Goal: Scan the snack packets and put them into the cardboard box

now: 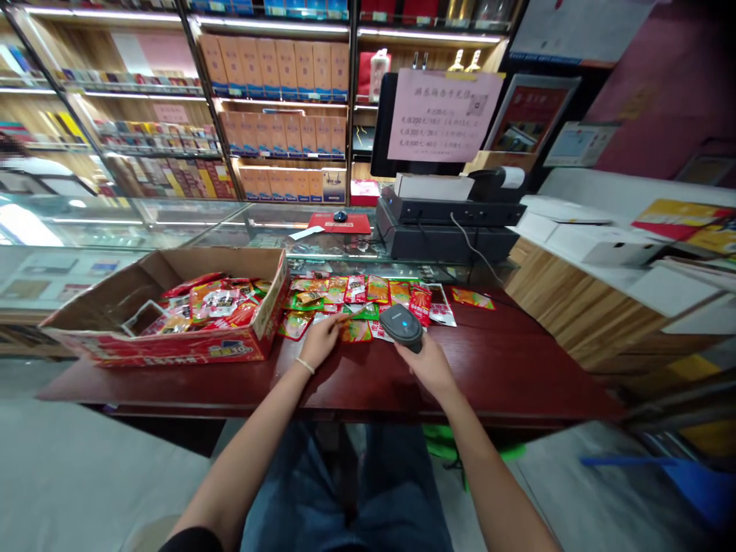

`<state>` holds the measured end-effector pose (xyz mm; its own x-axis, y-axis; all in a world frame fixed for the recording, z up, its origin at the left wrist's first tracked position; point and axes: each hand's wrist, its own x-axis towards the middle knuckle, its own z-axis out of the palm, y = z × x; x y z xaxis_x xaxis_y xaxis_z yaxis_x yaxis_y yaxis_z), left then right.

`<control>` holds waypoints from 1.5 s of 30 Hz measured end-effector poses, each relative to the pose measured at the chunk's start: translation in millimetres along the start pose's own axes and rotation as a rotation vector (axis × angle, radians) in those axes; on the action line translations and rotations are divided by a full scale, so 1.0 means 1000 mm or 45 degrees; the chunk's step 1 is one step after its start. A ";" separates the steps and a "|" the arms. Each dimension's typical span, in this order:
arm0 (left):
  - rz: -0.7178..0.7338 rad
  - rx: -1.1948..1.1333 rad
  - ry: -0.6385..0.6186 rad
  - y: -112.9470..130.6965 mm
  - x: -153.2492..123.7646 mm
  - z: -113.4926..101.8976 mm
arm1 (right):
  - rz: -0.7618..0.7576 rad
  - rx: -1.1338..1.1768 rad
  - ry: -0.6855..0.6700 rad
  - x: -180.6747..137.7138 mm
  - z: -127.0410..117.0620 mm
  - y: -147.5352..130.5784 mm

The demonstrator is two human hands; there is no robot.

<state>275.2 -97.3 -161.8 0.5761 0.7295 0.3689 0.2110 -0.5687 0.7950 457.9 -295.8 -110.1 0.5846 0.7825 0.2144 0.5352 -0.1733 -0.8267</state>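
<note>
- Closest, at six o'clock: jeans-clad legs [405, 491], close against the bench edge.
- Stretching across from ten to two o'clock: dark red bench [506, 368].
- At ten to eleven o'clock on it: open cardboard box [189, 351], with plenty of packets heaped inside [218, 303], apparently left for later or already put by; impossible to tell which.
- At twelve o'clock: loose packets [378, 289] out of the box, laid flat and partly overlapping; judged partway along, with no mark separating done from undone.
- At one o'clock: right hand [431, 362], wrapped round the handle of a dark scanner [399, 322], blue light showing.
- Just before twelve: left hand [323, 341], fingertips pinched on a seemingly edge-on packet [357, 313], close to the scanner.
</note>
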 end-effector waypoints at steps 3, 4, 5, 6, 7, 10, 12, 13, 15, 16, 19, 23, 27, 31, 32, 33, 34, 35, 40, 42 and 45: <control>-0.134 -0.238 0.217 -0.003 0.004 -0.003 | 0.029 -0.046 0.000 -0.002 0.000 -0.001; -0.154 -0.322 0.210 -0.003 0.005 -0.003 | 0.042 -0.059 -0.005 -0.002 0.000 -0.002; -0.167 -0.402 0.178 -0.004 0.006 -0.003 | 0.050 -0.068 -0.012 -0.003 0.000 -0.003; -0.178 -0.475 0.142 -0.003 0.007 -0.004 | 0.051 -0.072 -0.019 -0.004 0.000 -0.004; -0.190 -0.537 0.110 -0.003 0.007 -0.004 | 0.046 -0.068 -0.024 -0.006 0.000 -0.006; -0.224 -0.667 0.063 0.000 0.006 -0.004 | 0.020 -0.027 -0.044 -0.010 0.000 -0.012; -0.236 -0.711 0.063 0.002 0.005 -0.004 | 0.006 0.000 -0.084 -0.013 0.000 -0.015; -0.237 -0.725 0.067 0.002 0.005 -0.004 | 0.001 0.001 -0.107 -0.015 0.001 -0.017; -0.227 -0.746 0.063 0.002 0.005 -0.004 | -0.013 -0.022 -0.134 -0.016 0.002 -0.019; -0.215 -0.754 0.054 0.002 0.005 -0.004 | -0.021 -0.037 -0.133 -0.017 0.003 -0.019; -0.187 -0.716 0.039 0.000 0.005 -0.003 | -0.026 -0.068 -0.134 -0.017 0.003 -0.020; -0.191 -0.605 0.056 -0.001 0.004 -0.003 | -0.009 -0.109 -0.144 -0.017 0.002 -0.021; -0.165 -0.604 0.041 -0.002 0.004 -0.003 | -0.008 -0.089 -0.126 -0.020 0.000 -0.022; -0.178 -0.554 0.066 0.003 0.007 -0.002 | -0.052 -0.071 -0.105 -0.020 -0.001 -0.028; -0.180 -0.509 0.056 0.007 0.008 -0.005 | -0.064 -0.073 -0.095 -0.020 -0.002 -0.030; -0.164 -0.443 0.041 0.012 0.010 -0.010 | -0.080 -0.072 -0.079 -0.018 -0.002 -0.033; -0.125 -0.355 0.032 0.019 0.012 -0.018 | -0.101 -0.065 -0.064 -0.017 -0.002 -0.036; -0.066 -0.249 0.039 0.027 0.014 -0.029 | -0.124 -0.051 -0.050 -0.015 -0.002 -0.040; 0.172 0.324 0.218 0.069 0.015 -0.124 | -0.173 0.062 -0.043 0.000 0.007 -0.060; 0.188 0.530 0.328 0.075 0.010 -0.169 | -0.188 0.090 -0.045 0.007 0.015 -0.070; 0.149 0.781 0.486 0.063 0.001 -0.226 | -0.235 0.133 -0.061 0.018 0.031 -0.083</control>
<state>111.2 -46.7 -2.3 0.3302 0.6691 0.6657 0.6339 -0.6798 0.3688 405.2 -248.8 -54.1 0.4515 0.8232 0.3443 0.5629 0.0366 -0.8257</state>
